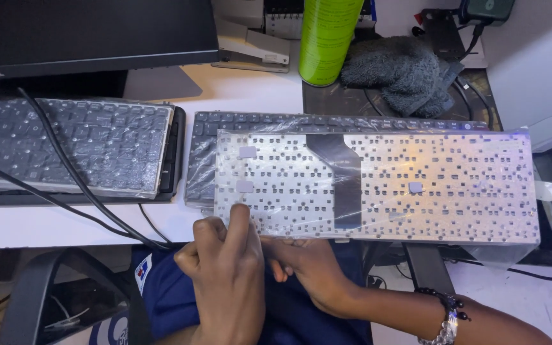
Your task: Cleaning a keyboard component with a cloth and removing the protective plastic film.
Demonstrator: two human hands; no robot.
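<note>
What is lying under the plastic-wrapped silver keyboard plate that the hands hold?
A dark plastic-wrapped keyboard lies under the perforated silver keyboard plate: only its top rows and left end show. The left hand and right hand hold the plate's near edge.

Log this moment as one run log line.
left hand: pinching wrapped keyboard panel edge | right hand: beneath same edge | panel lies over keyboard

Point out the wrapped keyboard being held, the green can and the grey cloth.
wrapped keyboard (455,185): head view, its metal back plate.
green can (326,38): head view, middle of its side.
grey cloth (400,70): head view, its folded middle.
</note>
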